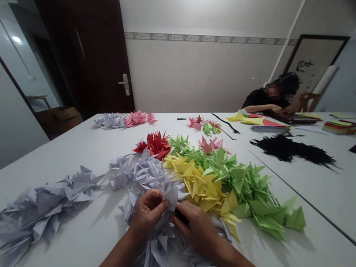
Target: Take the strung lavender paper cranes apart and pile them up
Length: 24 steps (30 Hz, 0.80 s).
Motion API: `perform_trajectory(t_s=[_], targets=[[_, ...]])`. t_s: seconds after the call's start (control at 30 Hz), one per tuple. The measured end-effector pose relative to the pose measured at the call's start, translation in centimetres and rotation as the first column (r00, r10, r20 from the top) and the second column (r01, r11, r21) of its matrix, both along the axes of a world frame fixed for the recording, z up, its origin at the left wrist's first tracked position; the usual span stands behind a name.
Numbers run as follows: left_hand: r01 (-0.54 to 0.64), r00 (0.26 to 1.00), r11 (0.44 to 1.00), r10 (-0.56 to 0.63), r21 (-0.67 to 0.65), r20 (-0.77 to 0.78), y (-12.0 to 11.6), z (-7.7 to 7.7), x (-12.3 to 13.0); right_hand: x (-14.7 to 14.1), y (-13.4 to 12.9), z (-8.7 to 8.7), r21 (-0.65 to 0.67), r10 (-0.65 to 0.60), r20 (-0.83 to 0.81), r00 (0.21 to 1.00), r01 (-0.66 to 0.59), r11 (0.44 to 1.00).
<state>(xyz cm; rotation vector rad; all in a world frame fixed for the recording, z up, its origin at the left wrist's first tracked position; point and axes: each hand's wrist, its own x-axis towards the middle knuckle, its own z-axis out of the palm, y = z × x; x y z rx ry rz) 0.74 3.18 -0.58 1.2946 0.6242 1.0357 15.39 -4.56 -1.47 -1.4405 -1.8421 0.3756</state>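
The left grip (151,207) is closed on one pale paper piece (172,196), held above the near edge of the worktop (90,239); the right grip (188,219) curls around something dark, unclear.

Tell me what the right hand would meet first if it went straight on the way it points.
Most likely the left hand or the pale grey folded paper it pinches, both just ahead of the right hand; depth is unclear.
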Motion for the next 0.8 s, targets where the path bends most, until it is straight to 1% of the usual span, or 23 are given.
perform_trajectory(t_s=[0.27, 0.4, 0.5, 0.57, 0.6, 0.67, 0.73, 0.77, 0.8], targets=[[-0.011, 1.000, 1.000, 0.011, -0.026, -0.004, -0.2, 0.6, 0.0, -0.1, -0.1, 0.1, 0.040, -0.008, 0.018, 1.000, 0.007, 0.999], [-0.026, 0.998, 0.999, 0.027, -0.022, 0.059, -0.2, 0.8, -0.3, -0.2, -0.3, -0.1, 0.086, -0.014, -0.012, 1.000, 0.015, 0.996], [-0.073, 0.988, 0.996, 0.080, -0.058, 0.135, 0.4, 1.1, -0.8, -0.1, -0.4, -0.2, 0.155, 0.001, -0.037, 0.999, 0.005, 0.988], [-0.137, 0.962, 0.982, 0.163, -0.126, 0.219, 1.3, 1.5, -1.6, -0.1, -0.5, -0.2, 0.188, 0.008, -0.043, 0.999, 0.000, 0.982], [-0.178, 0.937, 0.970, 0.219, -0.167, 0.272, 2.0, 1.9, -2.1, 0.0, -0.5, -0.2, 0.197, 0.001, -0.045, 0.999, 0.008, 0.980], [-0.271, 0.860, 0.931, 0.349, -0.244, 0.374, 3.5, 2.7, -3.6, 0.1, -0.5, -0.2, 0.212, -0.024, -0.046, 0.999, 0.034, 0.977], [-0.372, 0.740, 0.863, 0.498, -0.342, 0.452, 5.2, 3.4, -5.7, 0.2, -0.4, -0.3, 0.238, -0.045, -0.051, 0.998, 0.056, 0.970], [-0.410, 0.668, 0.816, 0.573, -0.408, 0.475, 6.1, 3.7, -6.8, 0.2, -0.4, -0.3, 0.254, -0.052, -0.053, 0.997, 0.064, 0.965], [-0.412, 0.619, 0.784, 0.615, -0.465, 0.489, 6.8, 3.8, -8.0, 0.2, -0.4, -0.3, 0.271, -0.057, -0.056, 0.997, 0.070, 0.960]])
